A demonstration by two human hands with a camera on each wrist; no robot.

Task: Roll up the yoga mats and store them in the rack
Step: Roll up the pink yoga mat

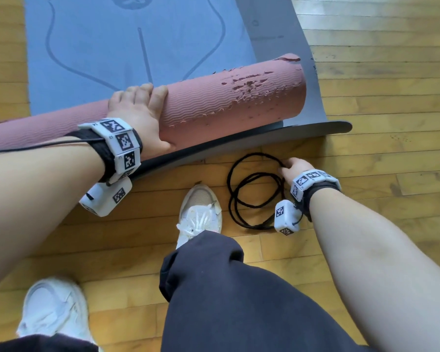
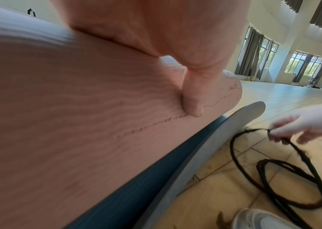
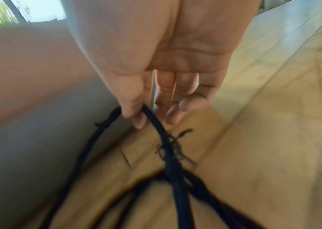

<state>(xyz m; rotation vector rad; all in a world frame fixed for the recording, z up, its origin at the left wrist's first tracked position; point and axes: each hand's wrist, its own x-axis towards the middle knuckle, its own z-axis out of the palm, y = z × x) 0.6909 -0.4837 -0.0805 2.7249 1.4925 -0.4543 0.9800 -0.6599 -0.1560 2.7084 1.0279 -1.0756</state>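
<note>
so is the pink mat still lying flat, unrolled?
No. The pink mat is a rolled tube under the left hand.

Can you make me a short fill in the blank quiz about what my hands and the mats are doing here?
1. The left hand rests on the rolled ____ mat.
2. The right hand pinches a black ____ lying on the wooden floor.
3. The rolled mat lies on a flat ____ mat.

Missing words: pink; cord; blue

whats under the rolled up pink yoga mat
The rolled pink yoga mat lies on a flat blue-grey yoga mat, whose near edge curls up off the wooden floor. The left hand rests on the roll. Whatever lies directly beneath the roll is covered.
</note>
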